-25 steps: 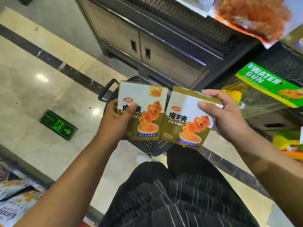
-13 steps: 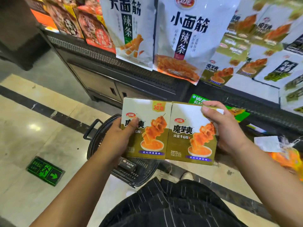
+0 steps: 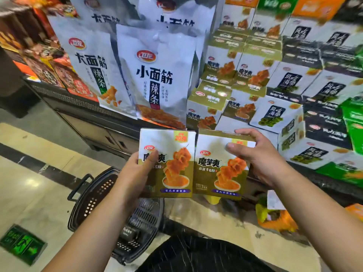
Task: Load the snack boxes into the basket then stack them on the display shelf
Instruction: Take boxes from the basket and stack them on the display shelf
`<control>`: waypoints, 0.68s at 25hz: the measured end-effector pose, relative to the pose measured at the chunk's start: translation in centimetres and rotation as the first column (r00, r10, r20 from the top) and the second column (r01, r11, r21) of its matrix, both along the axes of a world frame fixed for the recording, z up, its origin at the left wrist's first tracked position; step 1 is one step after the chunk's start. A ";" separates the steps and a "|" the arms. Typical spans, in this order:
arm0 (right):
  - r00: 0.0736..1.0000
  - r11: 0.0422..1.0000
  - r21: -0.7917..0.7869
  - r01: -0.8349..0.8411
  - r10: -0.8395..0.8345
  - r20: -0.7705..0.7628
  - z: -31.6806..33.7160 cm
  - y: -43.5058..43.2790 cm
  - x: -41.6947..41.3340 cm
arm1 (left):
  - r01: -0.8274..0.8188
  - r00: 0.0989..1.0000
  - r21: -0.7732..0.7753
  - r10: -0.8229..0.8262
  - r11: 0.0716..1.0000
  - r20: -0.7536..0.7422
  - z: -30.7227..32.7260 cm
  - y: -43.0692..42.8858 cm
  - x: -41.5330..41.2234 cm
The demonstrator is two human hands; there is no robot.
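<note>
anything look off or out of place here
One thing: a yellow and orange package with a white tag lies loose, low by the foot of the display shelf, below the right hand and apart from the stacked goods. The left snack box and right snack box look undamaged.

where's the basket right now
Head view, lower left of centre: the basket sits on the floor below the left hand, in front of the shelf base.

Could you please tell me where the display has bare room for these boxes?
The top of the lowest olive stack, between the white bags and taller olive stacks, looks free. Rightward, black-labelled boxes stand packed together. The basket below shows bare mesh.
</note>
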State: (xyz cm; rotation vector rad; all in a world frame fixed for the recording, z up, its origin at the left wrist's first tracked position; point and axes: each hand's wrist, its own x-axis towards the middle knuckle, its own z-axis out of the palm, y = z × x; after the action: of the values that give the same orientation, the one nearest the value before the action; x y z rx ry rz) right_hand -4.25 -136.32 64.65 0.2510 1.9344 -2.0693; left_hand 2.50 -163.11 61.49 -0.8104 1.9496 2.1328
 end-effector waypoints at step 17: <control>0.957 0.807 0.564 0.174 -0.003 -0.291 -0.7 9.0 -12.2 | 0.162 0.985 0.019 -0.161 0.987 -0.066 2.7 6.6 -10.9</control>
State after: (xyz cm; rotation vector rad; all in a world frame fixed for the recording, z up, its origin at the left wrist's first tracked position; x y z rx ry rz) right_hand -16.44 -127.31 63.91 0.1871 2.7600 -1.5516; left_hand -8.39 -156.47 64.15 -0.5649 1.9430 2.1071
